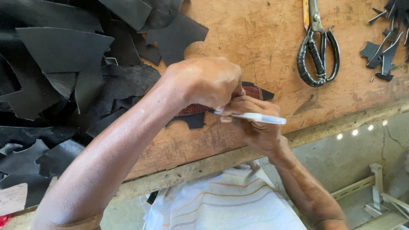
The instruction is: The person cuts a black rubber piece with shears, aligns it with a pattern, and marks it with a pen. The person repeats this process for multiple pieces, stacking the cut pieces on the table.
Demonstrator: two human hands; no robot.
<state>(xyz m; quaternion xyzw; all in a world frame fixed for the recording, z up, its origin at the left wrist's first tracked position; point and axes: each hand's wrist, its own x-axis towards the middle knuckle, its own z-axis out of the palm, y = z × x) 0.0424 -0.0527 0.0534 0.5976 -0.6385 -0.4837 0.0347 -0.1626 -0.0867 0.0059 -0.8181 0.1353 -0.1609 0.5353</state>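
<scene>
My left hand (pixel 205 81) presses down on a reddish-brown template (pixel 255 91) that lies over a black leather piece (pixel 193 121) on the wooden workbench (pixel 256 30). My right hand (pixel 255 122) grips a white pen (pixel 260 118) just beside the left hand, its tip hidden under my fingers at the template's edge. Most of the template and the leather under it is covered by both hands.
A heap of black leather cut pieces (pixel 60 75) fills the bench's left side. Large scissors (pixel 316 41) with wrapped handles lie at the upper right, with small black scraps (pixel 390 42) further right. The bench's front edge (pixel 207 168) runs above my striped shirt (pixel 222 208).
</scene>
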